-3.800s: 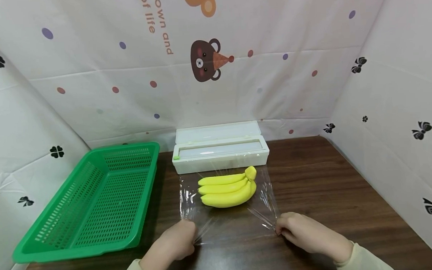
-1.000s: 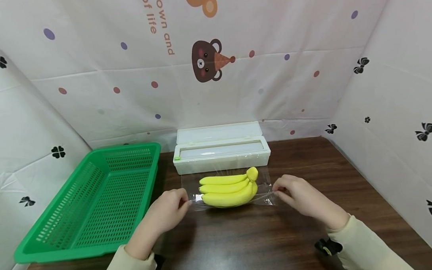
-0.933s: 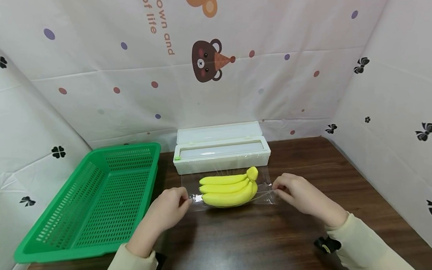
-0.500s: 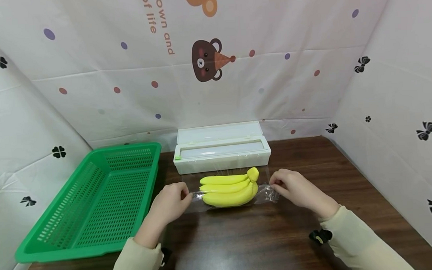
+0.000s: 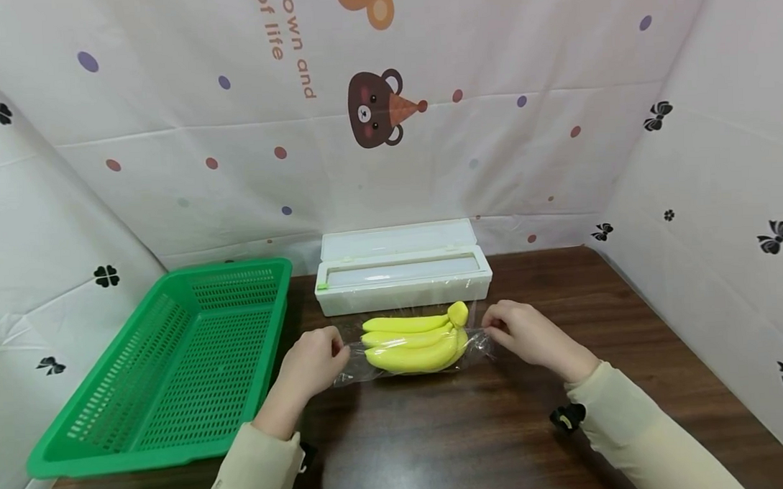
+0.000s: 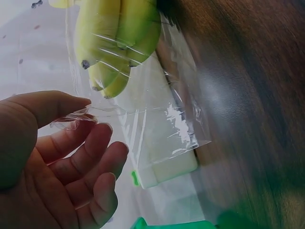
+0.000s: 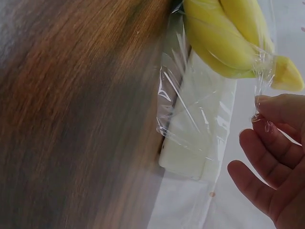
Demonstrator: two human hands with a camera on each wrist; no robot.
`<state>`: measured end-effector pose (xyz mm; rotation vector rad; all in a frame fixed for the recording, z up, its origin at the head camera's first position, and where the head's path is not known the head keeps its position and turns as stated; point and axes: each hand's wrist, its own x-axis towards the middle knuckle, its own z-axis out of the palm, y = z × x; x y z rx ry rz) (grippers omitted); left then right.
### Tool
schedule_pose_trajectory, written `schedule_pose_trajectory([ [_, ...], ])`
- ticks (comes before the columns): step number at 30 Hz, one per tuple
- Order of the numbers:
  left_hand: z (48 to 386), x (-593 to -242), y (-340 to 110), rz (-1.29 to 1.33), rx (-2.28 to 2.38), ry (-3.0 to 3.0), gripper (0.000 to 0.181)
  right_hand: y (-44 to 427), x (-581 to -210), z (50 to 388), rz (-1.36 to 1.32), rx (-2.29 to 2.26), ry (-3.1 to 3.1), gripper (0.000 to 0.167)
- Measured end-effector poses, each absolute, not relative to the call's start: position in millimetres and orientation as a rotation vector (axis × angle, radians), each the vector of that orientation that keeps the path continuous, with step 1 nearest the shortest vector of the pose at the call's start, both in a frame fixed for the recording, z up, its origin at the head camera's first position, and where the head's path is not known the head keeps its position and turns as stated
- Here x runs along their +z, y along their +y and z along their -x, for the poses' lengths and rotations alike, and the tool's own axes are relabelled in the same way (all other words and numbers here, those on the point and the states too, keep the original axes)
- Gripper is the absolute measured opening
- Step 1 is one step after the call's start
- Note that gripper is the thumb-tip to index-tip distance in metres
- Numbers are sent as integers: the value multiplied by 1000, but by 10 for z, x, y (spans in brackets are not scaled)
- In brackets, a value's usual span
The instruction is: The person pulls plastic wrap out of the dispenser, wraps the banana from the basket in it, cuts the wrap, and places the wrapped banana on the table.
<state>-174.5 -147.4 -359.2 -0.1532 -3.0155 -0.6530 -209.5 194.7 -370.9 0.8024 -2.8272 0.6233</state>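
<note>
A white fabric backdrop with coloured dots and a brown bear in a party hat rises behind a dark wood-grain counter; at the far middle of the counter stands a white cling film dispenser with its lid raised and a green piece at its left end; in front of it, on the near side, lies a bunch of yellow bananas, stem to the right, with clear cling film drawn over its near part; the left hand pinches the film beside the banana tips; the right hand pinches the film's gathered edge near the stem; a green perforated plastic basket sits to the left.
</note>
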Motion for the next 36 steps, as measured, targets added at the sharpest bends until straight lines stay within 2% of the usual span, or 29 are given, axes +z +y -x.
schedule_pose_trajectory([
  [20,1829,-3742,-1387,183,-560,-3007,17,1777,-3916,2318,-726,706,-2832,6],
  [36,1842,-3823,-1315,128,-537,-2975,22,1653,-4003,2275,-619,791,-2754,2],
])
